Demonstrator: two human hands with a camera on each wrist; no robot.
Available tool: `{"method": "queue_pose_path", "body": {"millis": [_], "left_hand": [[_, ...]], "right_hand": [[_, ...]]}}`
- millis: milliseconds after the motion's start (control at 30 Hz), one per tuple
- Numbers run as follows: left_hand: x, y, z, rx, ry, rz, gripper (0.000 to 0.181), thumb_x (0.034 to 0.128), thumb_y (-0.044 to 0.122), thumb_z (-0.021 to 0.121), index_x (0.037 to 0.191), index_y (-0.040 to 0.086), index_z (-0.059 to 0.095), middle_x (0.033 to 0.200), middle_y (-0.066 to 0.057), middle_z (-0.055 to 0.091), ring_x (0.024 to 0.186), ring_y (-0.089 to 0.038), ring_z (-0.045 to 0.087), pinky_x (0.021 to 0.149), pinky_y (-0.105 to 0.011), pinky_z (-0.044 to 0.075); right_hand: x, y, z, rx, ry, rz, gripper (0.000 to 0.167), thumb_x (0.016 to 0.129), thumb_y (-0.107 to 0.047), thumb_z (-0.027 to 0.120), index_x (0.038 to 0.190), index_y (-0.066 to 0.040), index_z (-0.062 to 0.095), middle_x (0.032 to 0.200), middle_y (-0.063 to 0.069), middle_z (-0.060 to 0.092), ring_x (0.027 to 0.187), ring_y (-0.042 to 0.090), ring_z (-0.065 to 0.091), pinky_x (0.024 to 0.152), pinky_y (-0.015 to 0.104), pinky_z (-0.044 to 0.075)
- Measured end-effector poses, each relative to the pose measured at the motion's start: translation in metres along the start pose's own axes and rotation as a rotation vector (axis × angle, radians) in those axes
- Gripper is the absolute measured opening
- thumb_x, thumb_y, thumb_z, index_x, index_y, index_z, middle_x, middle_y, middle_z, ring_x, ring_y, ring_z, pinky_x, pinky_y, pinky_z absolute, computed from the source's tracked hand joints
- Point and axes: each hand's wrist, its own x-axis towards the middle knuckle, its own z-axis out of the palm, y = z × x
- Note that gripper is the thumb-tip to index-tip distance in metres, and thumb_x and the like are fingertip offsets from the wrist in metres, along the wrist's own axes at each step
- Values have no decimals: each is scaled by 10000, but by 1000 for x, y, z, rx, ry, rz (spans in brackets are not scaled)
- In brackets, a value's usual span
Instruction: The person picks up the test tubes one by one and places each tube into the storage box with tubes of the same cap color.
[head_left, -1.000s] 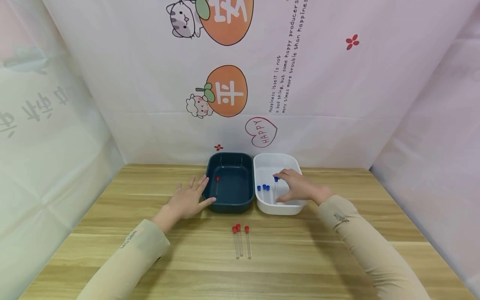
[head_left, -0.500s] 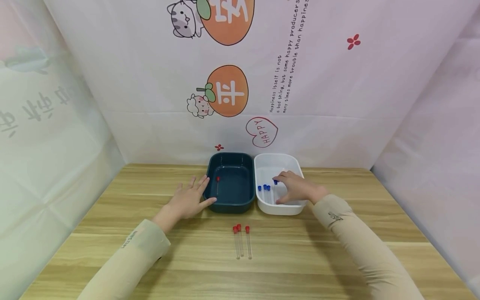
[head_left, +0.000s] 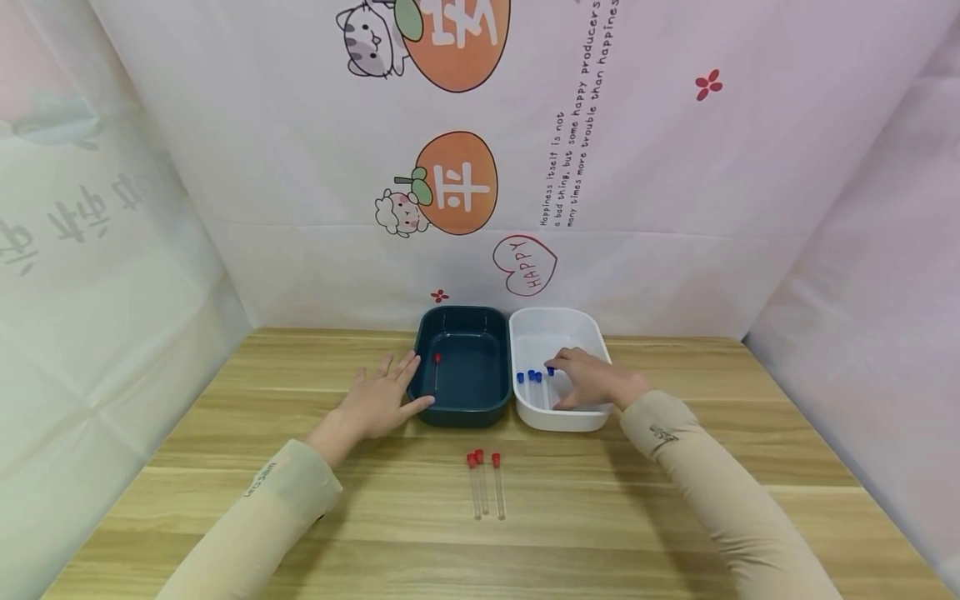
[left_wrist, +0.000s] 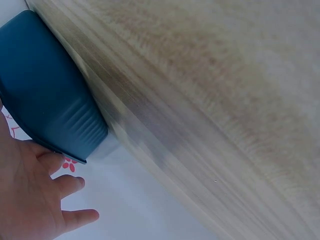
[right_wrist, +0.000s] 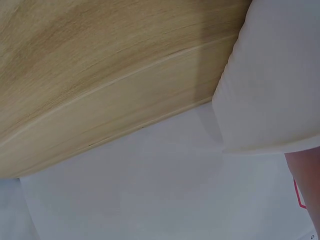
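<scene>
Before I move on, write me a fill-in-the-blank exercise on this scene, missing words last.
The bin under the right hand is coloured ____.
The three tubes lying on the table have caps coloured ____.
The dark bin contains exactly ____ tube.

Missing words: white; red; one.

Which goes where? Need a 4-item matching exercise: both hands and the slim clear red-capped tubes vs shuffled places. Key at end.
Things
1. Left hand
2. Three slim clear red-capped tubes lying close together
3. Right hand
4. Single slim clear red-capped tube

Places
A. On the pale wood-grain table, nearer the person than both trays
B. Inside the dark teal rectangular tray
C. At the dark teal tray's left rim, fingers spread
D. Reaching into the white rectangular tray, fingertips at a blue cap

Pairs: 1-C, 2-A, 3-D, 4-B
</scene>
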Motion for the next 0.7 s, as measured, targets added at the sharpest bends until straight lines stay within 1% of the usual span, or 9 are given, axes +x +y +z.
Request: {"method": "queue_pose_path", "body": {"millis": [267, 500, 700], "left_hand": [[1, -1, 2, -3, -1, -1, 854, 1047, 628, 401, 1643, 57, 185, 1699, -115, 158, 1538, -426, 123, 1141, -736, 152], [2, -1, 2, -5, -2, -2, 854, 1047, 635, 391, 1644, 60, 185, 1699, -114, 159, 1538, -426, 130, 1141, -736, 149], [2, -1, 2, -5, -5, -2, 853, 1047, 634, 390, 1644, 59, 187, 1699, -118, 162, 1539, -424, 120, 1139, -739, 152]], "right_hand": [[2, 1, 4, -12, -18, 10, 792, 835, -358, 861, 1433, 55, 545, 1388, 232, 543, 1275, 387, 514, 1101, 507, 420], [2, 0, 5, -28, -17, -11, 785, 835, -354, 857, 1418, 74, 552, 1382, 262, 542, 1271, 424, 513, 1095, 536, 417], [4, 2, 8, -44, -27, -18, 781, 856, -368, 835, 1430, 74, 544, 1375, 246, 547, 1273, 416, 510, 1101, 531, 411]]}}
